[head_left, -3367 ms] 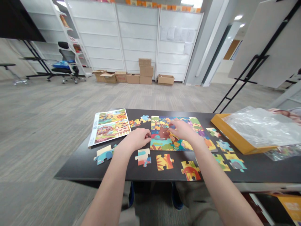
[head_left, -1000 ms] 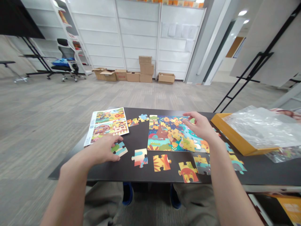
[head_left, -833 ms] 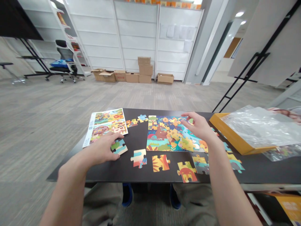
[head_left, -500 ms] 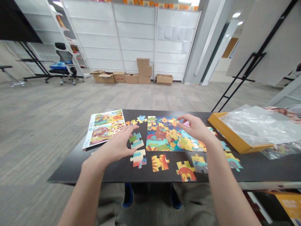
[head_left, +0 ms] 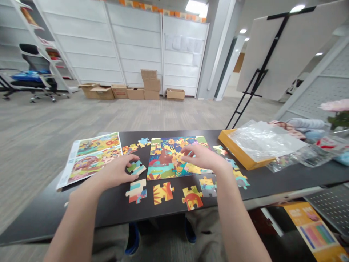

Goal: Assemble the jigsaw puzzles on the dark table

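Observation:
A colourful picture board [head_left: 160,171] lies mid-table, with loose puzzle pieces on it. My right hand [head_left: 200,156] hovers over its right half, fingers curled and apart, nothing visible between them. At the board's left, my left hand [head_left: 118,170] has thumb and fingers spread around a green and blue piece [head_left: 137,167]; contact is unclear. Along the near side lie a cream and red piece [head_left: 136,190], a yellow and orange piece [head_left: 163,193], a red animal-face piece [head_left: 192,197] and a grey and blue piece [head_left: 208,187]. Others lie right of the board, partly behind my right arm.
Printed picture sheets [head_left: 92,156] lie at the table's left. A yellow box [head_left: 245,158] holding clear plastic stands at the right, with plastic bags [head_left: 308,153] beside it. The near table edge [head_left: 114,222] runs under my forearms.
The view has turned to the right, so the table's things appear further left. My right hand has shifted left over the board, and my left hand is nearer the green and blue piece.

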`<control>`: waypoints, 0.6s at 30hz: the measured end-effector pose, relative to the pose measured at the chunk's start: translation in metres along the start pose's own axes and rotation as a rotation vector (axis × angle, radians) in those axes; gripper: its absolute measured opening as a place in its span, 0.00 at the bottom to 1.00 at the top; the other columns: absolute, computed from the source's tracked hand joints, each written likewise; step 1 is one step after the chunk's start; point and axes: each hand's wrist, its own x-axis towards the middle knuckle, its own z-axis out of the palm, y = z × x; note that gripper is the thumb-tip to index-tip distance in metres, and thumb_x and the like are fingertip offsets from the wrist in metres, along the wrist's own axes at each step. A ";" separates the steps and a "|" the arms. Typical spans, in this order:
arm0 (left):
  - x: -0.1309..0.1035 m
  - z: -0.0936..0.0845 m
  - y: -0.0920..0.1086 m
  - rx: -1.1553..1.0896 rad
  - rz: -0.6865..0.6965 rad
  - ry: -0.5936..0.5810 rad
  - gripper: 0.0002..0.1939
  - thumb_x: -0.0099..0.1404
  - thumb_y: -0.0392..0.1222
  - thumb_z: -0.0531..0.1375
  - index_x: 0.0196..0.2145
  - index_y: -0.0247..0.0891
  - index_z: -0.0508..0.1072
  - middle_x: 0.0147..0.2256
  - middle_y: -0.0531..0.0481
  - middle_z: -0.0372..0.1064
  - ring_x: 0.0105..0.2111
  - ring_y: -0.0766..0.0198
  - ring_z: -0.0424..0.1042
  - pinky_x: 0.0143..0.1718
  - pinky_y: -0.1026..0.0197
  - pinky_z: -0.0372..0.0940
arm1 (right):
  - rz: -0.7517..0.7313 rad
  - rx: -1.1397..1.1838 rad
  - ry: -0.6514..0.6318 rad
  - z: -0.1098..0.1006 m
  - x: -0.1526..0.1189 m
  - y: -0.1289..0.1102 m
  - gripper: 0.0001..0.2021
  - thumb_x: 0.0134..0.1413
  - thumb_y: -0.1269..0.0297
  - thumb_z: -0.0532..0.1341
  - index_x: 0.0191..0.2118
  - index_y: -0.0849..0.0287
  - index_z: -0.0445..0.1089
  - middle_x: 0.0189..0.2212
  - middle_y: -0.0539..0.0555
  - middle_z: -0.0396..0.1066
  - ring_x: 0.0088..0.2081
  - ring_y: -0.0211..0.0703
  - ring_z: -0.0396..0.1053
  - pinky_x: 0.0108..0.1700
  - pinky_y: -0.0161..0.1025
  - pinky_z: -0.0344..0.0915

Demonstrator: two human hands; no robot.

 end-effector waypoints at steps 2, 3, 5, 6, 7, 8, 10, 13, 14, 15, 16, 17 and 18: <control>0.002 -0.001 0.000 0.007 -0.008 -0.013 0.36 0.50 0.57 0.61 0.54 0.37 0.71 0.52 0.41 0.74 0.48 0.46 0.76 0.48 0.51 0.70 | 0.089 -0.033 0.115 -0.014 -0.010 0.020 0.12 0.63 0.59 0.59 0.47 0.57 0.75 0.42 0.56 0.79 0.41 0.46 0.76 0.42 0.40 0.69; 0.003 -0.001 -0.001 0.007 -0.004 -0.012 0.36 0.50 0.57 0.61 0.54 0.37 0.71 0.52 0.41 0.74 0.48 0.46 0.76 0.48 0.51 0.70 | 0.144 -0.054 0.177 -0.022 -0.016 0.032 0.12 0.64 0.60 0.58 0.47 0.57 0.75 0.42 0.57 0.79 0.41 0.47 0.76 0.43 0.40 0.69; 0.005 0.000 -0.004 0.011 0.013 -0.004 0.34 0.50 0.58 0.61 0.53 0.39 0.72 0.51 0.41 0.75 0.47 0.46 0.77 0.47 0.52 0.71 | 0.283 -0.106 0.303 -0.038 -0.031 0.060 0.12 0.63 0.62 0.58 0.47 0.58 0.75 0.44 0.59 0.79 0.43 0.48 0.76 0.45 0.40 0.69; 0.006 0.001 -0.005 0.019 0.023 0.003 0.34 0.51 0.59 0.61 0.52 0.39 0.73 0.51 0.41 0.76 0.47 0.46 0.77 0.47 0.52 0.71 | 0.350 -0.128 0.363 -0.045 -0.039 0.074 0.13 0.63 0.63 0.57 0.47 0.59 0.75 0.45 0.59 0.79 0.44 0.49 0.76 0.45 0.40 0.69; 0.007 0.002 -0.007 0.032 0.032 0.011 0.33 0.52 0.59 0.61 0.52 0.39 0.73 0.50 0.41 0.76 0.46 0.46 0.77 0.47 0.52 0.71 | 0.418 -0.141 0.403 -0.051 -0.048 0.087 0.13 0.63 0.64 0.56 0.47 0.59 0.75 0.46 0.60 0.79 0.44 0.49 0.76 0.45 0.40 0.69; 0.008 0.003 -0.009 0.047 0.043 0.018 0.33 0.52 0.60 0.61 0.51 0.39 0.74 0.50 0.41 0.76 0.46 0.46 0.77 0.47 0.51 0.71 | 0.480 -0.160 0.433 -0.056 -0.056 0.099 0.13 0.62 0.64 0.56 0.46 0.59 0.76 0.46 0.60 0.79 0.44 0.50 0.77 0.45 0.40 0.69; 0.009 0.005 -0.010 0.073 0.063 0.037 0.32 0.54 0.63 0.60 0.50 0.39 0.75 0.50 0.41 0.77 0.46 0.45 0.77 0.48 0.50 0.70 | 0.562 -0.215 0.486 -0.064 -0.071 0.116 0.12 0.61 0.63 0.57 0.44 0.59 0.76 0.44 0.60 0.80 0.43 0.50 0.77 0.43 0.40 0.70; 0.010 0.007 -0.011 0.091 0.084 0.061 0.32 0.55 0.66 0.59 0.48 0.40 0.76 0.49 0.41 0.77 0.46 0.44 0.77 0.49 0.49 0.70 | 0.617 -0.171 0.471 -0.071 -0.086 0.125 0.13 0.61 0.61 0.57 0.46 0.60 0.75 0.38 0.60 0.80 0.36 0.48 0.78 0.36 0.38 0.70; 0.011 0.008 -0.011 0.093 0.088 0.066 0.32 0.55 0.66 0.59 0.47 0.40 0.77 0.48 0.42 0.78 0.46 0.43 0.77 0.49 0.49 0.70 | 0.631 -0.152 0.454 -0.072 -0.089 0.125 0.14 0.61 0.61 0.58 0.46 0.61 0.75 0.36 0.60 0.80 0.34 0.47 0.78 0.34 0.37 0.69; 0.011 0.009 -0.012 0.096 0.091 0.068 0.32 0.55 0.67 0.59 0.47 0.40 0.77 0.48 0.42 0.78 0.46 0.43 0.77 0.48 0.49 0.70 | 0.647 -0.135 0.434 -0.073 -0.092 0.123 0.13 0.61 0.60 0.59 0.44 0.61 0.75 0.35 0.60 0.80 0.32 0.46 0.77 0.32 0.37 0.69; 0.012 0.009 -0.013 0.099 0.096 0.070 0.32 0.55 0.67 0.59 0.47 0.40 0.77 0.48 0.41 0.78 0.46 0.43 0.77 0.48 0.49 0.70 | 0.659 -0.119 0.404 -0.074 -0.094 0.121 0.13 0.60 0.59 0.60 0.43 0.61 0.76 0.35 0.60 0.80 0.31 0.45 0.77 0.31 0.36 0.68; 0.013 0.010 -0.013 0.101 0.101 0.074 0.32 0.55 0.67 0.59 0.47 0.40 0.77 0.48 0.41 0.78 0.46 0.43 0.77 0.49 0.48 0.70 | 0.667 -0.097 0.365 -0.074 -0.096 0.118 0.12 0.59 0.58 0.61 0.41 0.61 0.76 0.35 0.59 0.80 0.30 0.45 0.77 0.30 0.36 0.68; 0.013 0.010 -0.014 0.102 0.106 0.078 0.32 0.55 0.67 0.59 0.47 0.40 0.77 0.48 0.41 0.78 0.46 0.43 0.76 0.49 0.48 0.70 | 0.667 -0.070 0.321 -0.075 -0.098 0.116 0.12 0.58 0.57 0.62 0.39 0.60 0.76 0.35 0.59 0.81 0.30 0.44 0.77 0.29 0.36 0.68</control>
